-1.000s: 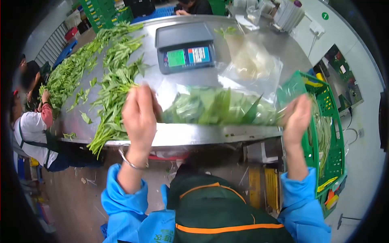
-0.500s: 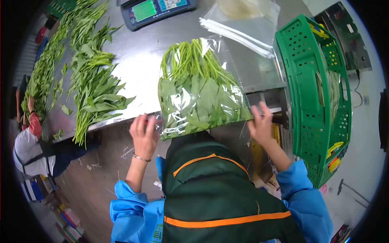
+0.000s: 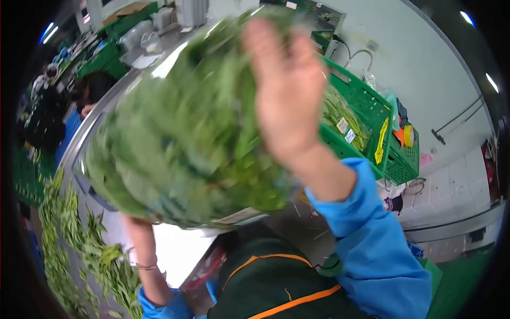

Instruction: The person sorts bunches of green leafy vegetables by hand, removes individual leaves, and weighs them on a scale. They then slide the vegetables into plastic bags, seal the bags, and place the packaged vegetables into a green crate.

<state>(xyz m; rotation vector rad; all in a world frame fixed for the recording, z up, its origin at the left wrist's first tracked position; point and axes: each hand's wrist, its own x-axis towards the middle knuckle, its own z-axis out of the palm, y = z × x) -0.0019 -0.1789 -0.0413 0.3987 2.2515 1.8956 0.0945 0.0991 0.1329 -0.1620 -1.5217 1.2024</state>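
Note:
A clear plastic bag of leafy greens [image 3: 186, 127] is raised close in front of me, blurred by motion and filling the middle of the view. My right hand [image 3: 289, 95] lies along the bag's right side, fingers upward and smeared, holding it from that side. My left hand [image 3: 139, 226] is under the bag's lower left edge, bearing it from below; its fingers are hidden behind the greens. A bracelet circles the left wrist.
Loose greens [image 3: 101, 255] lie along the metal table at lower left. A green crate [image 3: 361, 106] on the right contains bagged greens [image 3: 345, 117] with labels; a yellow tape roll [image 3: 408, 136] is by its edge. Another person [image 3: 93, 93] is beyond the table at left.
The bag has gone from lying at the table's front edge to being lifted up in both hands. My view has swung, so more of the room and the crate's inside show.

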